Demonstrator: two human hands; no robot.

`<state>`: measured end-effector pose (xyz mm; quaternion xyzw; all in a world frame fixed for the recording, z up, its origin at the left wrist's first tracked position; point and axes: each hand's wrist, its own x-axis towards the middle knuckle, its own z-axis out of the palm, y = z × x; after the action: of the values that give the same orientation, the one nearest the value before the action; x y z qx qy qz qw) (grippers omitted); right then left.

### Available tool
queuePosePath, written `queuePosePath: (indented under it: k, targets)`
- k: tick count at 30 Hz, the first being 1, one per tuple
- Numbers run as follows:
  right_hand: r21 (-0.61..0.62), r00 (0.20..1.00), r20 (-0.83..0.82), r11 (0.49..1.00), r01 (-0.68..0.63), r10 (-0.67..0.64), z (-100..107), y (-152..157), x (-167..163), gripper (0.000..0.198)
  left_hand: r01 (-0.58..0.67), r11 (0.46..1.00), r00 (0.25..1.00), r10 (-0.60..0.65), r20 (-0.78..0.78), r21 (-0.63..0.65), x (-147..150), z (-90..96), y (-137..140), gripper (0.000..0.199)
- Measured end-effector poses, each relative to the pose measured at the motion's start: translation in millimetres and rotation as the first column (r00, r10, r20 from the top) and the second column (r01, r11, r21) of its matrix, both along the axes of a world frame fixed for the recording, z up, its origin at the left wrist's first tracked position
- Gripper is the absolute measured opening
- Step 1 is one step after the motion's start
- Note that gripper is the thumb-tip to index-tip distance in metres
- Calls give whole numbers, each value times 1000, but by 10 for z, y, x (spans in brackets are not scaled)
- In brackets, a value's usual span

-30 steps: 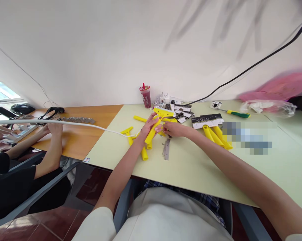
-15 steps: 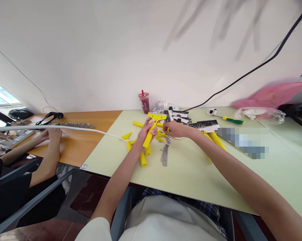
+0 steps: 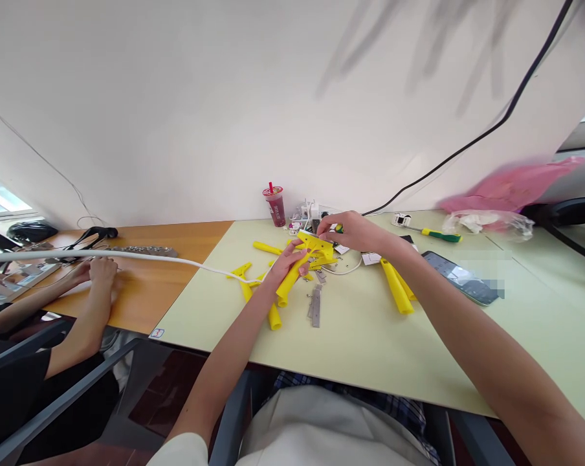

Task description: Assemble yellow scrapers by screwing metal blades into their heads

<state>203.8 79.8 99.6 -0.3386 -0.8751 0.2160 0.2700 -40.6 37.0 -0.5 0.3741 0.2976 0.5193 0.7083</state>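
Observation:
My left hand point(image 3: 285, 265) is wrapped round the tubular handle of a yellow scraper point(image 3: 290, 285), its wide head tilted up and to the right. Just above that head, my right hand point(image 3: 345, 230) is closed in a pinch. A small green and yellow end of a screwdriver point(image 3: 340, 228) shows at its fingers; the rest is hidden. Beneath my left hand lie more yellow scraper handles point(image 3: 274, 317). Grey metal blades point(image 3: 316, 305) rest on the table in front of them, and loose yellow head parts lie behind.
To the right are yellow handles point(image 3: 397, 288), a phone point(image 3: 460, 277) and another screwdriver point(image 3: 441, 235). A red drink cup point(image 3: 275, 206) stands by the wall near a power strip. A white cable point(image 3: 176, 259) crosses from the left, where a co-worker's hands point(image 3: 101, 268) are busy.
My right hand has risen and moved slightly right, over the scraper head. The scraper has tilted, its head turning down to the right. The view has shifted a little.

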Motion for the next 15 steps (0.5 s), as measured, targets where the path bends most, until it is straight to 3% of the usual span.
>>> queuePosePath:
  k: [4,15]
  targets:
    - [22,1000,-14,1000,-3,4,-13,-21,-59,19,97,994,993,-94,-75,43,-13,-10,-23,66]
    - [42,997,-37,997,-66,68,-15,-60,-83,13,189,979,978,-180,-105,79,6,67,-114,61]
